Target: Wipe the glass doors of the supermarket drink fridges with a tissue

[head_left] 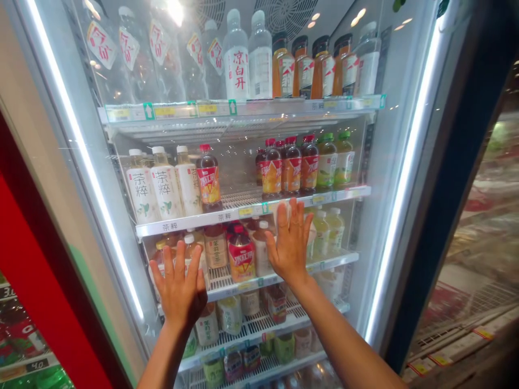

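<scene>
So both hands are up flat in front of a drinks cooler, palms facing what looks like its glass door (239,146). The reflections on it are the giveaway. Grip-wise, the left hand (178,283) has its fingers fanned out with nothing in it. The right hand (291,240) is spread too, fingers closer together. There's a pale patch (281,213) behind its fingers, and I can't tell if that's a cloth or just a reflection. Can't swear the palms actually touch the glass either.

What could go wrong: flat palms have nothing to hook onto, so I'd guess a slip if the glass is slick. Leaning in too hard might jolt the door and rattle the bottles behind it, like the red-labelled bottle (242,259) that shows between the hands.

As for room, the left hand is closer to its side's edge, the left light strip (85,146). The right one has more glass before the right light strip (405,178) and dark frame (436,216). Above both, nothing sticks out in the way; the shelf edges (251,210) look to be behind the glass.
</scene>
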`<state>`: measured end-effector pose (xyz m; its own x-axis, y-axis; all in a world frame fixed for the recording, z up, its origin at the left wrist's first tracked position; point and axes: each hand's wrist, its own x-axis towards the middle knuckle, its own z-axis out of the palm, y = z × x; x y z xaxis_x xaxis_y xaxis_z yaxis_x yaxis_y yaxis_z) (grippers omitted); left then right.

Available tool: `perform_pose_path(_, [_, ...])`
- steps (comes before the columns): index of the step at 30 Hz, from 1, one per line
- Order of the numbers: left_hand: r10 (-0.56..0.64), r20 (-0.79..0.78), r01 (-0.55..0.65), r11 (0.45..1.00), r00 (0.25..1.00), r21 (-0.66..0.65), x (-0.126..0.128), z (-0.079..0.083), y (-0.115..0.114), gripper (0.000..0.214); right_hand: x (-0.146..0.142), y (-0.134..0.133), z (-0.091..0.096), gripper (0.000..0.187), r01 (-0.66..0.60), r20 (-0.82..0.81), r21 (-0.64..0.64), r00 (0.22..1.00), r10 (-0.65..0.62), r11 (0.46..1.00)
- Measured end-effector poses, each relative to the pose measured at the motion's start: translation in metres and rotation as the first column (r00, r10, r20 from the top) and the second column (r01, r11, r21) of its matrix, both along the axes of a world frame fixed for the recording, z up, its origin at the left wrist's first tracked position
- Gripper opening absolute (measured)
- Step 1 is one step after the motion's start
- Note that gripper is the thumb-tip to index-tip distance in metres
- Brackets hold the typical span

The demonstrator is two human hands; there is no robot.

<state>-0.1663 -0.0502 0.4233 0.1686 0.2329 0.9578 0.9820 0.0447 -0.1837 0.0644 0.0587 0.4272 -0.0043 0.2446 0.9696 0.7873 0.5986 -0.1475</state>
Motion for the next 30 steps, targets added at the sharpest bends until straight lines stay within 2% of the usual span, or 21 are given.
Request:
perform_pose_path(1, [-0.001,-0.002,0.001,1.0,1.0,0.001,0.0,0.0,0.0,0.086,0.002,-0.001,-0.01,0.077,0.003,0.005,-0.003,1.0,-0.003,1.0])
perform_pose_path(5, [-0.007,-0.009,0.007,1.0,1.0,0.012,-0.003,0.0,0.001,0.085,0.002,-0.009,-0.079,0.077,0.036,0.047,0.01,0.998,-0.037,0.999])
perform_pose_path(6, [-0.009,-0.011,0.01,1.0,1.0,0.013,-0.004,-0.001,0.001,0.084,0.004,-0.008,-0.086,0.077,0.036,0.053,0.012,0.998,-0.036,0.999])
perform_pose_path(7, [-0.012,-0.014,0.012,1.0,1.0,0.014,-0.005,-0.001,0.002,0.083,0.009,-0.004,-0.086,0.076,0.035,0.043,0.009,0.998,-0.036,0.999])
perform_pose_path(8, [-0.012,-0.015,0.012,1.0,1.0,0.013,-0.006,-0.002,0.002,0.082,0.015,0.002,-0.078,0.076,0.033,0.02,0.0,0.999,-0.033,0.999])
perform_pose_path(11, [-0.025,-0.037,0.025,1.0,0.999,0.016,-0.007,-0.001,0.002,0.08,0.036,0.019,-0.037,0.072,0.024,-0.079,-0.014,0.997,-0.025,1.0])
perform_pose_path(12, [-0.032,-0.043,0.032,0.999,0.999,0.015,-0.007,-0.001,0.002,0.079,0.04,0.022,-0.029,0.071,0.019,-0.096,-0.012,0.995,-0.02,1.0])
perform_pose_path(14, [-0.047,-0.038,0.047,0.999,0.998,0.014,-0.005,0.001,0.001,0.079,0.042,0.021,-0.034,0.071,0.015,-0.101,-0.012,0.995,-0.016,1.0])
perform_pose_path(17, [-0.063,-0.022,0.064,0.998,0.998,0.014,-0.004,0.003,0.0,0.078,0.039,0.013,-0.072,0.073,0.031,-0.06,-0.021,0.998,-0.032,0.999])
perform_pose_path(19, [-0.074,-0.037,0.074,0.997,0.997,0.017,-0.005,0.004,0.0,0.078,0.044,0.016,-0.084,0.073,0.047,-0.034,-0.023,0.998,-0.047,0.999])
perform_pose_path(21, [-0.08,-0.035,0.081,0.997,0.996,0.015,-0.007,0.005,0.0,0.079,0.056,0.026,-0.073,0.073,0.061,-0.061,-0.026,0.996,-0.063,0.998])
perform_pose_path(25, [-0.088,0.003,0.088,0.996,0.996,-0.004,-0.002,0.003,0.0,0.081,0.071,0.036,-0.036,0.071,0.069,-0.154,-0.032,0.985,-0.073,0.997])
perform_pose_path(27, [-0.113,0.006,0.113,0.993,0.994,-0.032,0.009,0.002,0.002,0.079,0.065,0.032,-0.034,0.074,0.052,-0.105,-0.041,0.993,-0.056,0.998])
perform_pose_path(30, [-0.159,0.024,0.16,0.984,0.987,-0.078,0.04,0.009,0.009,0.076,0.058,0.027,-0.034,0.077,0.038,-0.017,-0.045,0.999,-0.039,0.998])
